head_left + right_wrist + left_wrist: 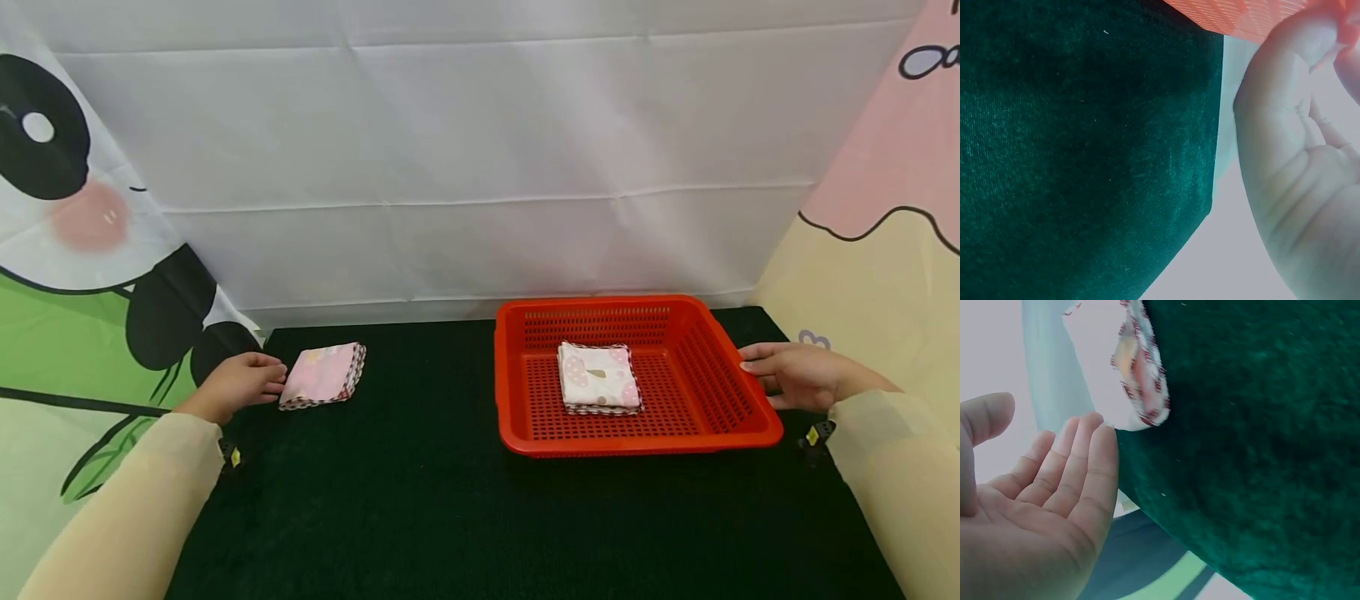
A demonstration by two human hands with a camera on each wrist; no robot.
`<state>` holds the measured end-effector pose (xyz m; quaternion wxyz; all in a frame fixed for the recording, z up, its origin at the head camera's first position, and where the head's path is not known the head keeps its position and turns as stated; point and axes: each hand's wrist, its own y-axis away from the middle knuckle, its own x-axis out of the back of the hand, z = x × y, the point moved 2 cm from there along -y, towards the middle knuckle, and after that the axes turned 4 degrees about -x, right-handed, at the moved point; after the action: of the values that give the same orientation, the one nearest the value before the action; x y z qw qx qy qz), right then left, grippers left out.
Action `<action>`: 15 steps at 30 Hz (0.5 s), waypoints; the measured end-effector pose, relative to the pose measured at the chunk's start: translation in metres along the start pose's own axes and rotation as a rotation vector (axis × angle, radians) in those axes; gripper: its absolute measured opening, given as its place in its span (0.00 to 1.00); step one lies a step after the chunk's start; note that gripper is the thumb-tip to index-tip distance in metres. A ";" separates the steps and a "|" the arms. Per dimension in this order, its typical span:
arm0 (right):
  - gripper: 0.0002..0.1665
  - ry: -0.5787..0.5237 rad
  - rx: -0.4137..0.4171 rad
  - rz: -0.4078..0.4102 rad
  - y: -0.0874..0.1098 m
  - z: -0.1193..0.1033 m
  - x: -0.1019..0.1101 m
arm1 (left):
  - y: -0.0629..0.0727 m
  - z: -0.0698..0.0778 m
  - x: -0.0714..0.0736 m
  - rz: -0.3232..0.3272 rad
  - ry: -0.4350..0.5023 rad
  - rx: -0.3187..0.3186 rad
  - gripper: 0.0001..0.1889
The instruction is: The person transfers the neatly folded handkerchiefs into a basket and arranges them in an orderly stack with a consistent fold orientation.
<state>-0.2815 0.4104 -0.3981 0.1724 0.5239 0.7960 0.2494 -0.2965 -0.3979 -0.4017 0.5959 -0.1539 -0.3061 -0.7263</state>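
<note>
My left hand [243, 385] is held out at the left side of the dark green cloth, fingers nearly straight. Its fingertips are at the near-left edge of a folded pink handkerchief [321, 375] with a checked border; whether they touch it is hard to tell. The left wrist view shows the open palm [1041, 512] beside the handkerchief [1100, 359]. At the right, my right hand [806, 377] has its fingertips against the right rim of a red plastic basket [637, 446], with the fingers loosely bent. A white patterned folded handkerchief [598, 379] lies inside the basket.
Dark green velvety cloth [420, 508] covers the table. A white sheet [450, 150] hangs behind it, with cartoon-printed fabric at the left [90, 225] and right [862, 250]. The basket stands close to the back edge.
</note>
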 end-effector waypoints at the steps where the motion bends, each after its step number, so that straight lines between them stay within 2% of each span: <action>1: 0.15 -0.005 -0.001 -0.005 0.000 0.000 0.000 | 0.000 -0.003 0.000 0.005 -0.002 0.005 0.30; 7: 0.15 -0.010 -0.008 -0.006 -0.001 0.000 0.002 | -0.007 -0.018 0.001 0.032 0.010 0.053 0.34; 15: 0.15 -0.016 -0.019 0.010 -0.001 0.000 0.002 | -0.022 -0.020 -0.011 0.071 0.040 0.109 0.39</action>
<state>-0.2830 0.4120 -0.3982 0.1826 0.5281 0.7895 0.2538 -0.3126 -0.4001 -0.4294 0.6347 -0.1172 -0.3277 -0.6900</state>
